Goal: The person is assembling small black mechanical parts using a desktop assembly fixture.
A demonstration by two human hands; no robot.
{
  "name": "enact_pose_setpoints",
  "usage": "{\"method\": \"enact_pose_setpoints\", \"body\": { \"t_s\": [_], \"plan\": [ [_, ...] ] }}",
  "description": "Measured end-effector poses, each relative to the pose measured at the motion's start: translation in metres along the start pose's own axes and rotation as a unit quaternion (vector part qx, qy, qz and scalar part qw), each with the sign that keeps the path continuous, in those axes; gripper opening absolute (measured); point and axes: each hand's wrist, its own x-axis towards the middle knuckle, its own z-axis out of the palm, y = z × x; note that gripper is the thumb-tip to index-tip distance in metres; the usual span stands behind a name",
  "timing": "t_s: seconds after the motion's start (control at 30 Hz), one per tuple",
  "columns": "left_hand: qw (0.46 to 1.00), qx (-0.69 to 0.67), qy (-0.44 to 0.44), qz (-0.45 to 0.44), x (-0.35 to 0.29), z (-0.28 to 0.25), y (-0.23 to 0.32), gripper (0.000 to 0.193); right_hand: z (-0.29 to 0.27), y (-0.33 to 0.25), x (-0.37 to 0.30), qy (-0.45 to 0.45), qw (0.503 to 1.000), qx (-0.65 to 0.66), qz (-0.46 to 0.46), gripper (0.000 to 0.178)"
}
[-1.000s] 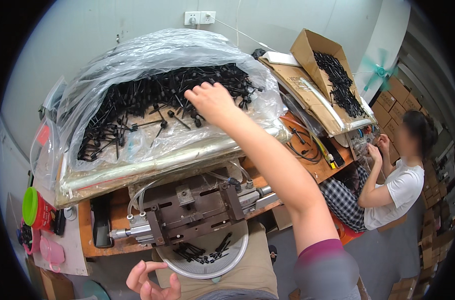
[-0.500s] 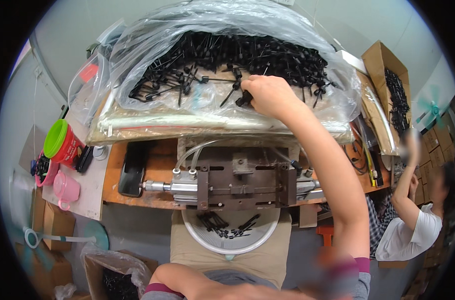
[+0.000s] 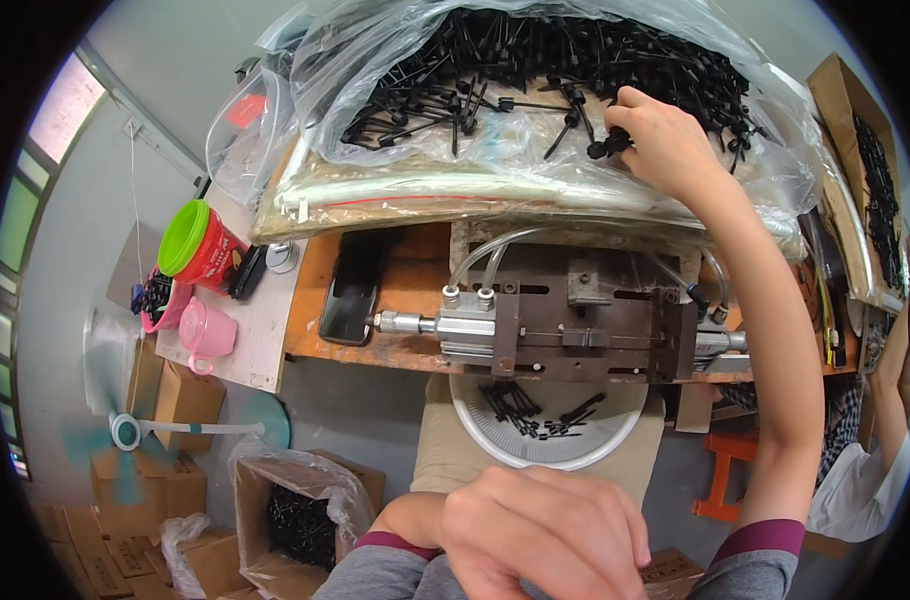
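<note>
At the front of a heap of black stemmed plastic parts [image 3: 535, 50], my right hand [image 3: 665, 150] is closed on a few of them. Their dark round heads [image 3: 607, 145] poke out to the left of its fingers; the rest is hidden in the palm. Close to the camera at the lower edge, my left hand [image 3: 545, 530] shows its back with fingers curled in. Whatever it may hold is out of sight. Between the two hands lies a dark metal fixture [image 3: 585, 335] with silver cylinders and clear air hoses. Beneath it, a white basket [image 3: 575, 462] on my lap holds several black parts.
A phone [image 3: 353, 290] lies left of the fixture. Further left stand a red tub with a green rim [image 3: 210, 250] and a pink cup [image 3: 208, 330]. A fan [image 3: 125, 432] and a lined carton [image 3: 255, 520] are below. Another person [image 3: 875, 470] sits at the right.
The whole view has shifted, so the bench sits further right and higher. My left hand has risen into view at the bottom. My right hand stays at the heap's front, gripping black parts.
</note>
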Motion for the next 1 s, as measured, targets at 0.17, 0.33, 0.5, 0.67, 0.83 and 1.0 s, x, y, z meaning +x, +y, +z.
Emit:
{"method": "enact_pose_setpoints", "body": {
  "t_s": [0.17, 0.33, 0.5, 0.67, 0.83, 1.0],
  "plan": [
    [0.989, -0.116, 0.082, 0.027, 0.003, 0.024, -0.008, 0.017, 0.004, 0.002, -0.007, 0.033, 0.999, 0.009, -0.021, 0.025],
    [0.983, 0.017, 0.175, 0.054, -0.003, 0.025, 0.008, 0.017, -0.013, -0.006, -0.009, -0.011, 1.0, -0.003, -0.021, 0.025],
    [0.998, 0.001, 0.043, 0.044, 0.005, 0.006, 0.008, 0.02, -0.012, -0.006, -0.011, 0.007, 0.997, 0.007, -0.074, 0.026],
    [0.987, -0.014, 0.162, 0.01, 0.005, 0.038, 0.008, 0.021, -0.01, -0.004, -0.01, -0.018, 0.999, -0.002, -0.048, 0.026],
    [0.99, 0.093, 0.106, -0.03, 0.001, 0.021, 0.033, 0.02, -0.008, -0.005, -0.01, -0.022, 0.999, 0.002, -0.05, 0.025],
    [0.987, 0.144, -0.029, -0.071, -0.012, -0.024, 0.043, 0.02, -0.016, 0.009, -0.01, 0.046, 0.996, 0.044, -0.059, 0.024]
  ]
}}
